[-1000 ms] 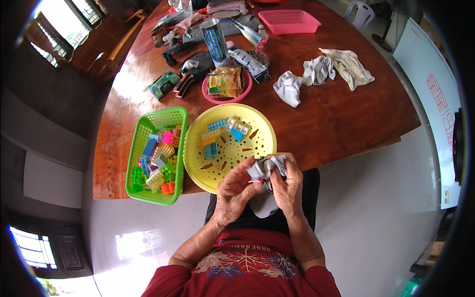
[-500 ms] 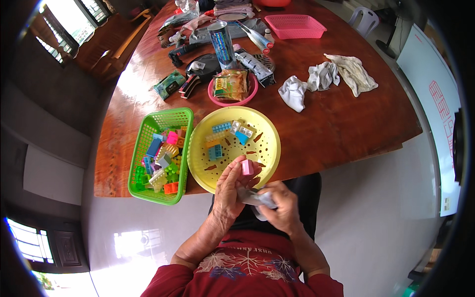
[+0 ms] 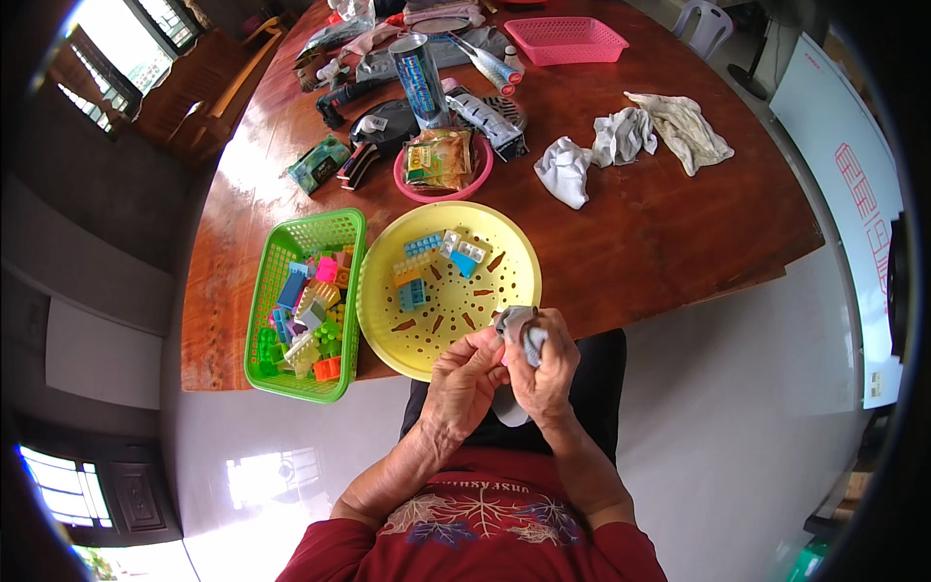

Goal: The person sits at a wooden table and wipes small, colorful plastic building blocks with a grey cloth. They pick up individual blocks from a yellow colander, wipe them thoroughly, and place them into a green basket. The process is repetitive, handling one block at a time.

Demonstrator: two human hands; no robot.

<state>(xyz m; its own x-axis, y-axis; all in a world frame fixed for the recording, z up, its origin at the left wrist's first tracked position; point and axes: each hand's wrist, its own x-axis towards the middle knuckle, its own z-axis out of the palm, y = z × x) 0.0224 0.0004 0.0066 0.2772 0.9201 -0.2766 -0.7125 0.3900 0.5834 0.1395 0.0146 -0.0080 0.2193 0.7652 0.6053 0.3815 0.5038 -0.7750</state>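
My left hand (image 3: 461, 383) is closed on a pink toy building block, mostly hidden by fingers; only a sliver of pink shows between the hands. A grey cloth (image 3: 516, 318) is bunched in my right hand (image 3: 545, 373), pressed against the block, with a loose end hanging below. Both hands meet at the near right rim of a yellow perforated basin (image 3: 372, 325). Inside the basin lie light-blue blocks (image 3: 423, 243), a white and blue piece (image 3: 467, 254) and an orange and blue piece (image 3: 411, 290). Left of it, a green basket (image 3: 254, 339) holds many mixed blocks (image 3: 312, 312).
Behind the basin sits a pink bowl (image 3: 408, 187) of snack packets, with a tall blue can (image 3: 419, 82) beyond. Crumpled white cloths (image 3: 564, 173) lie to the right. A pink basket (image 3: 567, 43) stands farther back. The wooden table's front edge runs just beyond my lap.
My right hand has lifted the cloth up and over the pink block, now largely covered. The hands have come together. The whole view has shifted slightly.
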